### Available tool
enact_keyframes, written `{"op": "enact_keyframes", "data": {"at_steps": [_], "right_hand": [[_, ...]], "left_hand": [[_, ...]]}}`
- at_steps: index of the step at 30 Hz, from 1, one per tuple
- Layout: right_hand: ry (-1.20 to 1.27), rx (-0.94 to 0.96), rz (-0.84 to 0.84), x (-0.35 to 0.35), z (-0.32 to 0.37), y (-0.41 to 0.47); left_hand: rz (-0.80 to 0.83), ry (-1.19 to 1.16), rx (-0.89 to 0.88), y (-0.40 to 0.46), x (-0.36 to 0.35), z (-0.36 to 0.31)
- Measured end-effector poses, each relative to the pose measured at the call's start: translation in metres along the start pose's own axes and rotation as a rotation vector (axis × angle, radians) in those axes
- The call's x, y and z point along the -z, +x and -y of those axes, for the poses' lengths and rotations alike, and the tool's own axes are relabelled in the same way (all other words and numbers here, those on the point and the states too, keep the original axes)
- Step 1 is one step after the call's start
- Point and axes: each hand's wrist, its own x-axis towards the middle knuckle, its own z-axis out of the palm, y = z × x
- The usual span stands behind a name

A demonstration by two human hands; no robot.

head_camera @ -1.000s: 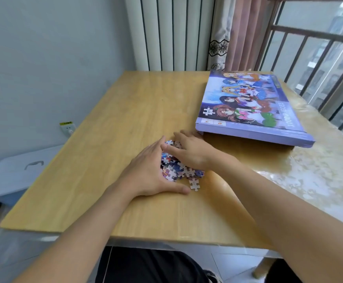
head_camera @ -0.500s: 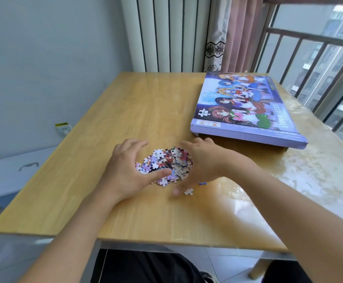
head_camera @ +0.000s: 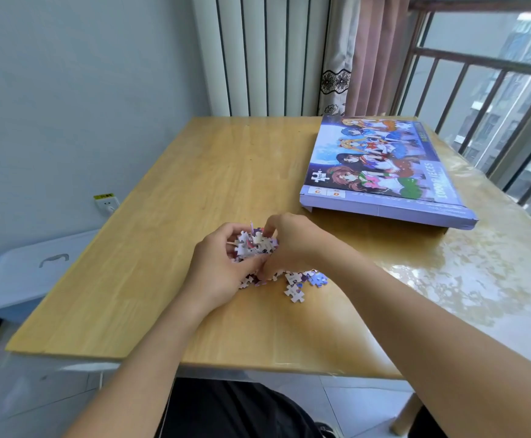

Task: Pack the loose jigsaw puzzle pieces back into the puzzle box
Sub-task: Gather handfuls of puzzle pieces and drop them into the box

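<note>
- Two hands cup one heap of pieces (head_camera: 256,245) near the table (head_camera: 169,216) front: the left hand (head_camera: 223,270) and right hand (head_camera: 292,248) both curl round it, fingers pressed together.
- A few pieces lie loose at the right hand's 5 o'clock.
- The box (head_camera: 381,172) sits closed at 1 o'clock, well apart.

table (head_camera: 194,191): light wood, smooth, under glossy clear film
puzzle box (head_camera: 384,172): printed cardboard, slight sheen
puzzle pieces (head_camera: 295,287): thin card, printed fronts, pale matt backs
curtain (head_camera: 374,52): cloth, matt
railing (head_camera: 479,63): dark metal
</note>
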Motion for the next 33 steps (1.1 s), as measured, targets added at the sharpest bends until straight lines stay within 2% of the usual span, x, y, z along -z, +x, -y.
{"op": "enact_keyframes", "data": {"at_steps": [3, 8, 11, 14, 17, 21, 24, 29, 33], "right_hand": [[0.107, -0.019, 0.000, 0.001, 0.002, 0.001], [0.190, -0.050, 0.024, 0.004, 0.005, -0.001], [0.230, -0.056, -0.033, 0.001, 0.000, 0.004], [0.395, -0.060, -0.121, -0.004, -0.010, 0.012], [0.647, -0.054, -0.128, -0.007, -0.020, 0.014], [1.122, -0.047, -0.062, -0.006, -0.029, 0.009], [1.334, -0.062, -0.003, -0.004, -0.037, 0.005], [1.445, -0.135, -0.043, -0.003, -0.051, -0.002], [1.490, -0.165, -0.046, -0.001, -0.060, -0.011]], "left_hand": [[-0.020, -0.181, 0.046, 0.004, -0.006, -0.001], [-0.065, -0.321, 0.126, 0.012, -0.017, -0.012], [-0.042, -0.352, 0.150, 0.021, -0.019, -0.018], [-0.010, -0.384, 0.120, 0.028, -0.021, -0.025], [-0.011, -0.349, 0.041, 0.032, -0.026, -0.032], [0.000, -0.294, -0.013, 0.032, -0.037, -0.038], [-0.014, -0.245, -0.057, 0.036, -0.042, -0.039], [0.065, -0.153, -0.117, 0.039, -0.042, -0.041], [0.070, -0.216, -0.141, 0.038, -0.043, -0.041]]}}
